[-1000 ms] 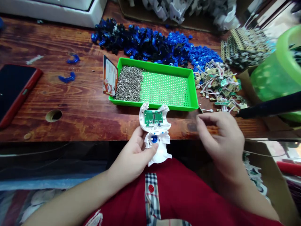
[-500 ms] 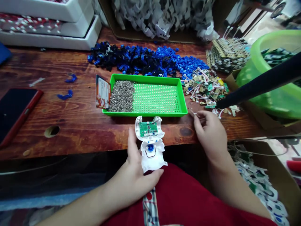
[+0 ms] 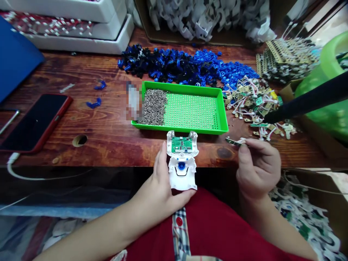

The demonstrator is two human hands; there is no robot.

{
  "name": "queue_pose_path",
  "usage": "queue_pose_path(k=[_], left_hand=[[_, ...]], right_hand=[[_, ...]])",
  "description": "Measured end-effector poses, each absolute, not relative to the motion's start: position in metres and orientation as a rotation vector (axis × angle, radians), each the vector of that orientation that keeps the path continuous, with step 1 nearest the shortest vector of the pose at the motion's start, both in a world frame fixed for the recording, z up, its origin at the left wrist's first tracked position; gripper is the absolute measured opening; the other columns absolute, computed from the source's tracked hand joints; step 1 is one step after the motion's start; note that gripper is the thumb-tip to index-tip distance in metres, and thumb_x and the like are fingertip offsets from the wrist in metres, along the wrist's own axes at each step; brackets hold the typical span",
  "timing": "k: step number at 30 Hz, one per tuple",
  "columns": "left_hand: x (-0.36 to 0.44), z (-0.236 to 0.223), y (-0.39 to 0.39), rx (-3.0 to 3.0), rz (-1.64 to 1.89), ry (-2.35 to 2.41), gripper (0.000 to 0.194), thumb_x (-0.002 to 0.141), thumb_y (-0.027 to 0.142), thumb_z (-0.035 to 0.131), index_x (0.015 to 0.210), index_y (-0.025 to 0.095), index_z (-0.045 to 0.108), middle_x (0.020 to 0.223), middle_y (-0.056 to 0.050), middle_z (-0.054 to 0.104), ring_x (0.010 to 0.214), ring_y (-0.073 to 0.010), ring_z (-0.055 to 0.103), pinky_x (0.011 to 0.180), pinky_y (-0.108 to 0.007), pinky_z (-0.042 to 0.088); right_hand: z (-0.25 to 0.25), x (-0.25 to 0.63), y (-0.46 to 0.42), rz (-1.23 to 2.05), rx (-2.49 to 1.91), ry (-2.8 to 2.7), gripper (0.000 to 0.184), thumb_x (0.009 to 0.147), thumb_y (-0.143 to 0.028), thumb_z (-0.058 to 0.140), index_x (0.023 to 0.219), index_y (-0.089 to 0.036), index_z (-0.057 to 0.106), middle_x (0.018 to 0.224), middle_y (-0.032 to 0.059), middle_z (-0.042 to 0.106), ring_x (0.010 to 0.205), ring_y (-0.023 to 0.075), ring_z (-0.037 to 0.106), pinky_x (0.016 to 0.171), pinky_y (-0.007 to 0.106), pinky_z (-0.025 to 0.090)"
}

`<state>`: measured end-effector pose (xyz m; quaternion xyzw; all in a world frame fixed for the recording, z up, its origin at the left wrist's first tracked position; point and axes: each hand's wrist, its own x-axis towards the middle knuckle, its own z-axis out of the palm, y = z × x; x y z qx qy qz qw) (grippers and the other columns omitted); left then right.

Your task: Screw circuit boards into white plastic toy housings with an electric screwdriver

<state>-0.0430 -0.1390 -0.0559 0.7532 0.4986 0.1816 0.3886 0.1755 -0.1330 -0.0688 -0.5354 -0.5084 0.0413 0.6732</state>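
Observation:
My left hand (image 3: 163, 185) holds a white plastic housing (image 3: 182, 181) at the table's front edge, its thumb along the lower rim and its fingers on the left side. A green circuit board (image 3: 181, 144) sits in the upper part of the housing, and a round blue piece (image 3: 181, 165) with a black curved line below it shows in the lower part. My right hand (image 3: 258, 166) pinches a small circuit board (image 3: 234, 141) between thumb and forefinger, right of the housing. Just beyond the housing stands a green tray (image 3: 179, 127) with a heap of small screws (image 3: 152, 107) at its left end.
Behind the tray lie blue and black plastic parts (image 3: 174, 67). Small wired boards (image 3: 255, 98) are heaped at right, below a dark bar (image 3: 307, 98) and a green tub (image 3: 326, 72). A phone (image 3: 35, 121) lies at left; a box of white parts (image 3: 312, 217) stands lower right.
My right hand has drawn back from near the wired boards, and the small board in its pinch now shows plainly. The view has shifted left. My left hand still holds the housing.

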Motion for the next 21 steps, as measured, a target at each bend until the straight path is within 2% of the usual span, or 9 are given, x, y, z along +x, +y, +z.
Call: queue_pose_path(k=[2, 4, 6, 8, 10, 14, 17, 21], left_hand=[[-0.049, -0.05, -0.138, 1.947, 0.433, 1.301, 0.122, 0.066, 0.051, 0.069, 0.142, 0.02, -0.021, 0.151, -0.023, 0.012, 0.122, -0.0381, 0.046, 0.093, -0.051, 0.046], [-0.058, -0.04, -0.135, 1.958, 0.395, 1.336, 0.127, 0.061, 0.055, 0.072, 0.142, 0.023, -0.02, 0.15, -0.023, 0.019, 0.102, -0.0333, 0.061, 0.079, -0.046, 0.054], [-0.065, -0.027, -0.13, 2.009, 0.462, 1.391, 0.111, 0.066, 0.052, 0.07, 0.145, 0.026, -0.003, 0.142, -0.019, 0.036, 0.083, -0.0251, 0.065, 0.068, -0.039, 0.056], [-0.068, -0.014, -0.121, 2.143, 0.691, 1.441, 0.079, 0.075, 0.042, 0.065, 0.141, 0.025, 0.025, 0.129, -0.013, 0.051, 0.085, -0.0222, 0.064, 0.073, -0.037, 0.054], [-0.064, -0.005, -0.111, 2.274, 0.848, 1.332, 0.055, 0.079, 0.033, 0.063, 0.129, 0.023, 0.043, 0.116, -0.009, 0.059, 0.095, -0.0211, 0.061, 0.083, -0.034, 0.05], [-0.044, -0.003, -0.094, 2.345, 0.872, 0.993, 0.038, 0.08, 0.025, 0.064, 0.116, 0.019, 0.053, 0.103, -0.004, 0.067, 0.094, -0.0148, 0.063, 0.084, -0.026, 0.049], [-0.035, -0.007, -0.086, 2.394, 0.979, 0.908, 0.023, 0.083, 0.017, 0.061, 0.105, 0.019, 0.057, 0.097, -0.002, 0.07, 0.086, -0.0122, 0.064, 0.08, -0.024, 0.049], [-0.036, -0.006, -0.078, 2.428, 1.013, 0.866, 0.02, 0.084, 0.013, 0.056, 0.103, 0.017, 0.061, 0.091, -0.004, 0.067, 0.083, -0.013, 0.063, 0.072, -0.025, 0.052]], right_hand=[[-0.064, 0.164, -0.132, 0.247, -1.141, -1.089, 0.028, 0.076, -0.006, 0.061, 0.098, -0.023, 0.065, 0.087, 0.0009, 0.063, 0.078, 0.0089, 0.061, 0.07, 0.02, 0.053], [-0.06, 0.156, -0.132, 0.422, -1.113, -1.037, 0.028, 0.077, -0.008, 0.061, 0.099, -0.025, 0.065, 0.087, -0.0001, 0.063, 0.077, 0.008, 0.062, 0.068, 0.018, 0.055], [-0.058, 0.152, -0.131, 0.592, -1.106, -1.016, 0.029, 0.077, -0.01, 0.063, 0.1, -0.026, 0.065, 0.088, -0.0005, 0.064, 0.077, 0.0078, 0.063, 0.069, 0.018, 0.056], [-0.055, 0.149, -0.131, 0.736, -1.103, -1.025, 0.03, 0.076, -0.01, 0.065, 0.101, -0.027, 0.065, 0.088, -0.0007, 0.066, 0.079, 0.0077, 0.063, 0.071, 0.017, 0.056], [-0.051, 0.146, -0.13, 0.834, -1.087, -1.044, 0.031, 0.075, -0.011, 0.066, 0.101, -0.027, 0.064, 0.089, -0.0007, 0.067, 0.079, 0.008, 0.064, 0.071, 0.017, 0.056], [-0.045, 0.141, -0.128, 0.891, -1.075, -1.114, 0.028, 0.075, -0.011, 0.067, 0.099, -0.027, 0.065, 0.088, -0.0004, 0.068, 0.077, 0.0096, 0.065, 0.067, 0.018, 0.057], [-0.043, 0.141, -0.127, 0.886, -1.037, -1.184, 0.028, 0.076, -0.008, 0.065, 0.096, -0.028, 0.066, 0.086, -0.0017, 0.068, 0.079, 0.009, 0.066, 0.07, 0.017, 0.056], [-0.045, 0.148, -0.123, 0.801, -1.06, -1.351, 0.029, 0.077, -0.006, 0.063, 0.098, -0.026, 0.065, 0.089, 0.0009, 0.067, 0.082, 0.0112, 0.064, 0.073, 0.022, 0.055]])
